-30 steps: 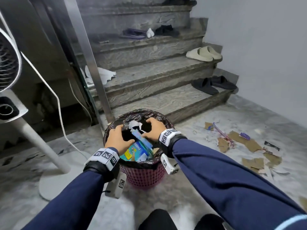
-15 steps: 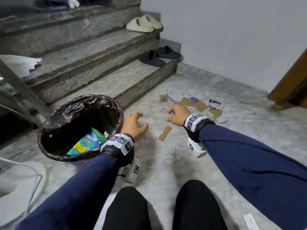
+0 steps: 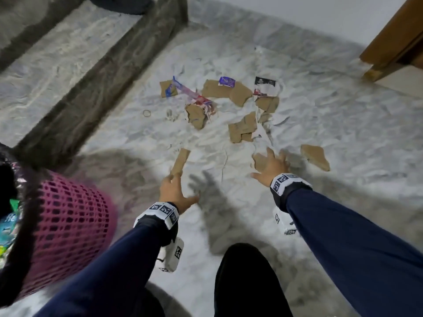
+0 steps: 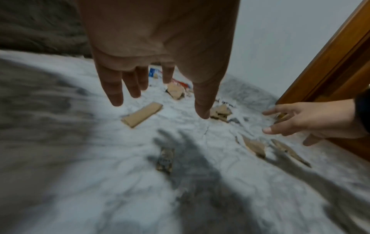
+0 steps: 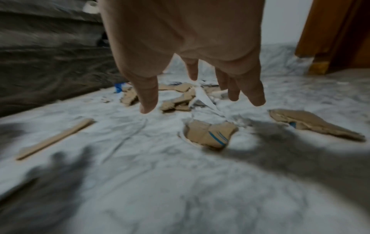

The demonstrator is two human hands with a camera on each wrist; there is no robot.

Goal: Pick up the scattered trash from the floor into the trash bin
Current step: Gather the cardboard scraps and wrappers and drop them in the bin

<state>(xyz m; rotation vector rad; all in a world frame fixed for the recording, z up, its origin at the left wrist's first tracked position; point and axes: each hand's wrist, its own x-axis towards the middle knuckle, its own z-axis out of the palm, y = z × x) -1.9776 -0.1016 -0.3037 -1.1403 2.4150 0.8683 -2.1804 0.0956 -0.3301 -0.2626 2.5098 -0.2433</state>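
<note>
**Both hands reaching for cardboard scraps: gather wide, then carry once**

The left hand (image 3: pixel 174 191) and the right hand (image 3: pixel 270 167) hang over the marble floor (image 3: pixel 343 138) with fingers spread and straight, each empty, well apart from one another. In the head view the trash bin (image 3: pixel 68 225), a pink mesh basket with a dark liner, sits at about 8 o'clock, close to the left arm. The scattered trash fans out from 11 to 2 o'clock.

Nearest the left hand is a narrow cardboard strip (image 4: pixel 141 114), just ahead of its fingertips. Beneath the right hand lies a torn cardboard piece with blue lines (image 5: pixel 210 134), with another flat scrap (image 3: pixel 315 156) to its 3 o'clock.

These scraps lie flat on smooth stone, so a straight pinch from above would likely slip. Better, I judge, to slide a fingertip under a raised or torn edge, or sweep a piece against its neighbour to tip it up. The farther cluster of cardboard and coloured wrappers (image 3: pixel 199 99) at 12 o'clock can be raked together before lifting.
</note>
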